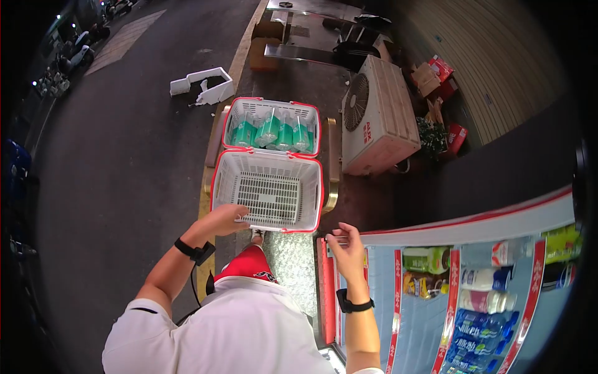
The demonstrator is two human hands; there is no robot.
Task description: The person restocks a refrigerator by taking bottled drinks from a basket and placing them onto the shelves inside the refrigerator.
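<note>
The empty white basket (pixel 269 193), with red trim along its rim, sits on a low trolley just ahead of the person's feet, and the left hand (pixel 225 219) rests on its near rim at the left corner, fingers curled over the edge in a light hold rather than a full clench. Being open plastic lattice with nothing in it, the basket should be light and fairly stiff, though the thin walls would probably flex if squeezed; the thick rim, or a handle if it has one, looks the soundest place to take hold. Touching its far side stands a second basket (pixel 272 126) of the same make, filled with green-labelled bottles (pixel 270 132), which would be much heavier. The right hand (pixel 346 248) is raised at the top edge of the drinks display (pixel 473 293) on the right, fingertips pinched together as if on something small; what it holds, if anything, I cannot tell. The display's red dividers carry white characters too small to read, and blue bottles (pixel 479 333) show Chinese lettering. Beyond the baskets, an air-conditioner unit (pixel 380 115) lies on the pavement with "AUX" in red on its casing.
</note>
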